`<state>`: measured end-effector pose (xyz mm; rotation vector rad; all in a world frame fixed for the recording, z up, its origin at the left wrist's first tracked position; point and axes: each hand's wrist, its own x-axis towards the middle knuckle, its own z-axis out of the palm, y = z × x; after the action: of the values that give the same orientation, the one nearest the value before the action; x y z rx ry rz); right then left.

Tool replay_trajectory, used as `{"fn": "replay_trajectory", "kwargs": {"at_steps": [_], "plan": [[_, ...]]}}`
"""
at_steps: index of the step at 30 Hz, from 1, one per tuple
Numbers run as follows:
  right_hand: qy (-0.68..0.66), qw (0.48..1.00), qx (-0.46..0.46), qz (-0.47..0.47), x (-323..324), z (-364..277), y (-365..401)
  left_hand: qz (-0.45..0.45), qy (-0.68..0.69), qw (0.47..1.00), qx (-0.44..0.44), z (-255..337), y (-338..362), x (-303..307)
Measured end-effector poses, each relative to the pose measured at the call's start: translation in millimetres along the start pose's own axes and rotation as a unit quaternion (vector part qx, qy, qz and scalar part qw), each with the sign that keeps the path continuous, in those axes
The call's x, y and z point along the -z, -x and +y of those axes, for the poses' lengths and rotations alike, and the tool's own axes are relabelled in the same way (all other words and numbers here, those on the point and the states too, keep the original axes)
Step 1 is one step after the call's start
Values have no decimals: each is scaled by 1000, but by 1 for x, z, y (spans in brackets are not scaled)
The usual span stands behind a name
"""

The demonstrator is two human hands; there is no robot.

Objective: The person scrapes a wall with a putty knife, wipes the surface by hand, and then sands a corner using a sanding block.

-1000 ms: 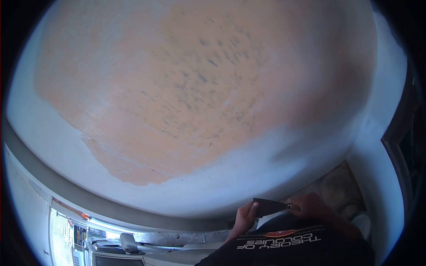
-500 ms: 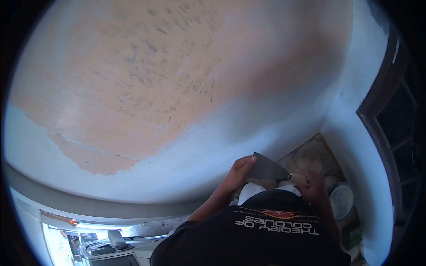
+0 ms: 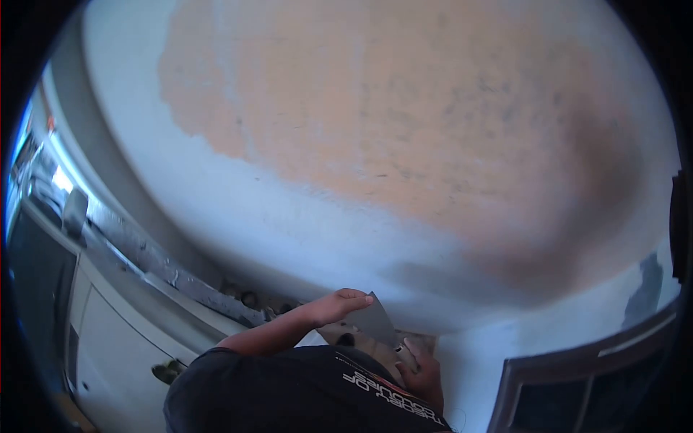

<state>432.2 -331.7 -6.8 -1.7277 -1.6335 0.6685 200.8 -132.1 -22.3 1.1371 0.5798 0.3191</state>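
Observation:
A wide, flat scraper blade (image 3: 372,320) with a light handle is held in front of the dark printed shirt. My left hand (image 3: 342,304) pinches the blade's far corner between thumb and fingers. Around the handle, close to the shirt, the fingers of my right hand (image 3: 420,366) are wrapped. Ahead rises a pale wall (image 3: 289,216) with a large peach patch (image 3: 325,108) that carries dark scuff marks.
At the left stand a white cabinet (image 3: 123,339) and a long ledge (image 3: 173,278) with clutter. A dark-framed window (image 3: 577,382) is at the lower right. Small objects lie on the floor below the wall.
The view has turned, so the wall patch and window sit differently and more of the cabinet shows. Both hands keep hold of the scraper, now lower and further left in view.

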Motion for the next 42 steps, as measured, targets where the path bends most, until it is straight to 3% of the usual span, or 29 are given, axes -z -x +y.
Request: {"fn": "replay_trajectory", "kwargs": {"at_steps": [2,5,7,8,11,15,17,21,23,24,25,26,28,30,32,36,38,42], "plan": [[6,999,17,-48,13,-3,-24,-1,54,998,-28,6,3,6],[1,994,105,-28,34,-10,-53,-10,94,991,-92,11,2,21],[-65,980,121,-144,49,-20,-74,1,76,988,-131,20,0,31],[-60,978,127,-152,47,-35,-84,5,59,985,-163,28,4,40],[-20,973,191,-129,45,-65,-113,40,60,979,-191,64,20,42],[55,958,271,-72,36,-78,-154,73,1,967,-244,71,28,77],[89,947,302,-58,36,-83,-175,142,-77,955,-248,71,30,89],[133,900,416,-1,41,-110,-211,256,-80,910,-316,71,50,95],[125,871,475,22,39,-125,-228,305,-82,897,-309,82,76,95],[130,871,474,18,36,-138,-236,354,-95,880,-304,88,86,95],[127,854,503,25,33,-156,-244,429,-136,830,-329,89,89,97],[124,836,533,31,30,-173,-251,428,-130,830,-331,92,94,100],[127,818,561,22,22,-204,-264,556,-395,572,-456,102,105,109],[173,774,609,6,13,-232,-272,545,-412,541,-490,113,114,118],[194,756,625,-4,2,-259,-276,501,-447,472,-572,136,123,125],[229,717,658,6,-16,-305,-281,498,-503,414,-573,174,126,146],[246,706,663,23,-22,-331,-289,575,-495,283,-587,188,129,163],[357,691,626,53,-24,-378,-277,509,-460,327,-650,206,140,180]]}}
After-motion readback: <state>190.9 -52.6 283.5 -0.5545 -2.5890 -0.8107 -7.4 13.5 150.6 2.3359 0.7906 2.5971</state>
